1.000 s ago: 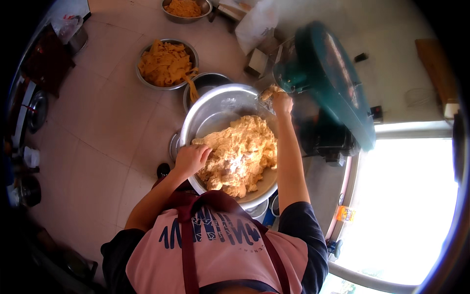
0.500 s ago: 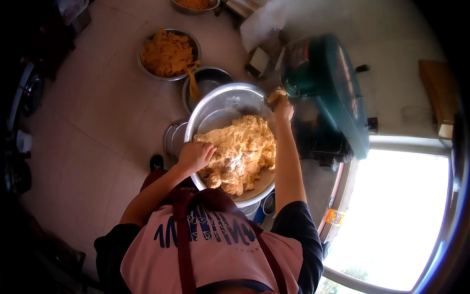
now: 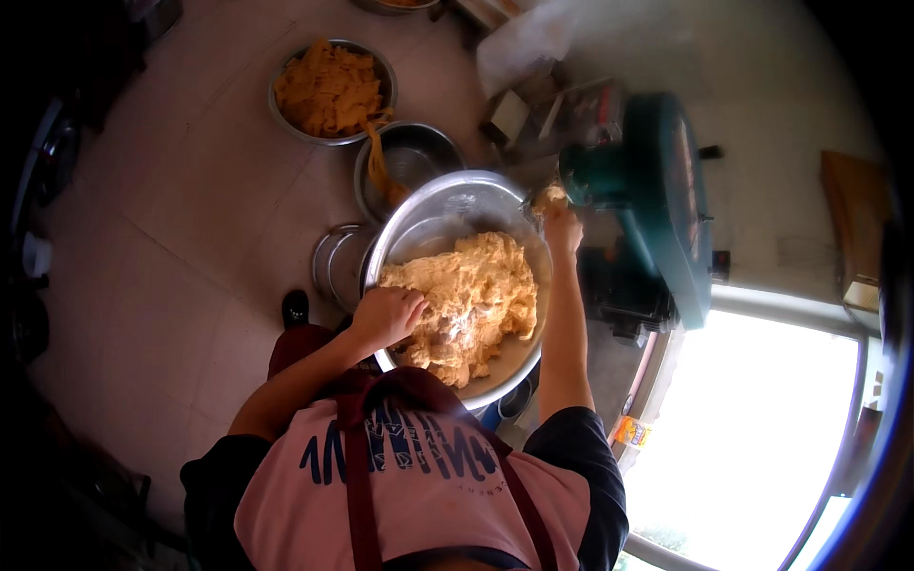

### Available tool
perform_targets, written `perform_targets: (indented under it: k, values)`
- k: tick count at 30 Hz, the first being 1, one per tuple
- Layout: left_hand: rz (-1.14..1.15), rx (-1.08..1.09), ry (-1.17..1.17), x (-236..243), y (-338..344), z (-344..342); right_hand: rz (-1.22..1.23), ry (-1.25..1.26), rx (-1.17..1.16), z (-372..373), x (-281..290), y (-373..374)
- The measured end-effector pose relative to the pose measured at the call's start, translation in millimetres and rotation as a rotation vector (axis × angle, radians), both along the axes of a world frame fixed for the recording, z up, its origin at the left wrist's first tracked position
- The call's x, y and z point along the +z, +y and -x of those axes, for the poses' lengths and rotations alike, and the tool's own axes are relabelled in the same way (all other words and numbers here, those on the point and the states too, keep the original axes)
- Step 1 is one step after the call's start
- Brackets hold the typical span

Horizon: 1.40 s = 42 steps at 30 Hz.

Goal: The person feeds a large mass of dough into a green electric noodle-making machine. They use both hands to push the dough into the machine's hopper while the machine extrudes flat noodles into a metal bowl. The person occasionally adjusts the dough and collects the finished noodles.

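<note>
A large mass of crumbly yellow dough (image 3: 471,290) fills much of a wide metal basin (image 3: 405,217) in front of me. My left hand (image 3: 388,317) rests at the dough's left side, its fingers curled into the edge. Beyond the basin's far right rim, my right hand (image 3: 564,228) is closed at the mouth of a green machine (image 3: 662,200). A small lump of dough (image 3: 551,197) shows just past its fingers, which are partly hidden.
Behind the basin stands a dark metal bowl (image 3: 419,152); an orange strip hangs into it from a bowl heaped with orange dough sheets (image 3: 328,90). A round metal frame (image 3: 333,262) is left of the basin. A bright window (image 3: 743,428) lies at right.
The view has shifted a little, so the basin and machine appear slightly lower. My left hand stays at the dough's edge, and my right hand remains at the machine's mouth.
</note>
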<state>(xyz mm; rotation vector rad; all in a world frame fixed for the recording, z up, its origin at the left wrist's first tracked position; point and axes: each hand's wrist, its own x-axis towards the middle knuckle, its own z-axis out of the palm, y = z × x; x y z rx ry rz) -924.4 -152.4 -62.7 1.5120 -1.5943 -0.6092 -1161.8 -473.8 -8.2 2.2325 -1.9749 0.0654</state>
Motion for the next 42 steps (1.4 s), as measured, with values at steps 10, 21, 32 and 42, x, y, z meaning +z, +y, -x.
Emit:
perform_targets:
  k: [10, 21, 32, 42]
  values:
    - [-0.002, -0.018, -0.012, -4.2, 1.9, -2.8, -0.015, 0.032, 0.045, -18.5, 45.1, 29.0]
    - [0.012, -0.077, -0.008, -2.4, 7.4, -3.1, 0.122, 0.01, 0.15, 1.7, -13.4, -5.5]
    - [0.009, -0.124, -0.004, -16.0, 4.6, -1.4, -0.049, -0.055, 0.069, 9.0, -4.2, -7.7]
    - [0.05, -0.083, 0.074, -20.0, 7.3, -2.6, 0.117, 0.096, 0.302, -19.0, 11.6, 39.5]
